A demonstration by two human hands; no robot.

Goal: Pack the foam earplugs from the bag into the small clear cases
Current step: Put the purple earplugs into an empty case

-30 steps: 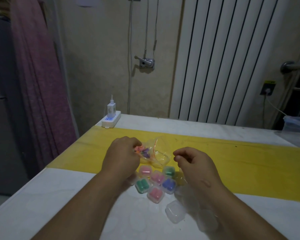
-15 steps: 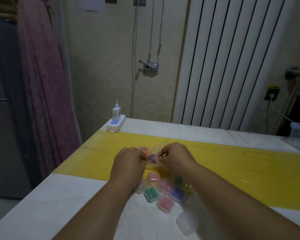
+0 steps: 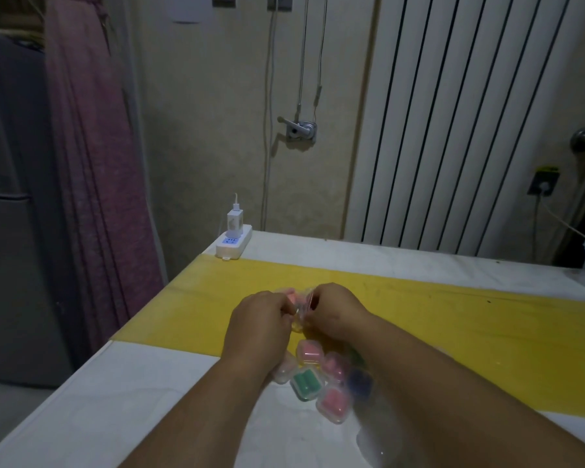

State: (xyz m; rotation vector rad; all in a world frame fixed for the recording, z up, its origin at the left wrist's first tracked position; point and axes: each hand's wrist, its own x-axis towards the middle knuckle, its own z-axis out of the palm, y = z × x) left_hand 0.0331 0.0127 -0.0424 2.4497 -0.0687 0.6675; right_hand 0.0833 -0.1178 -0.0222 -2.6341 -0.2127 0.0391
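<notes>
Left hand (image 3: 260, 320): fingers curled, pinching the left edge of the bag (image 3: 298, 319).
Bag: small, clear, crinkled plastic, held just above the desk (image 3: 487, 332) between both hands and mostly hidden by the fingers.
Earplugs (image 3: 291, 294): pink foam showing through the bag's top.
Cases (image 3: 305, 383): small clear square boxes clustered on the desk just below the hands, holding green, pink and blue plugs; some lie under the right forearm.
Right hand (image 3: 335, 312): fingers curled, pinching the bag's right edge.
Desk: white with a yellow strip.
</notes>
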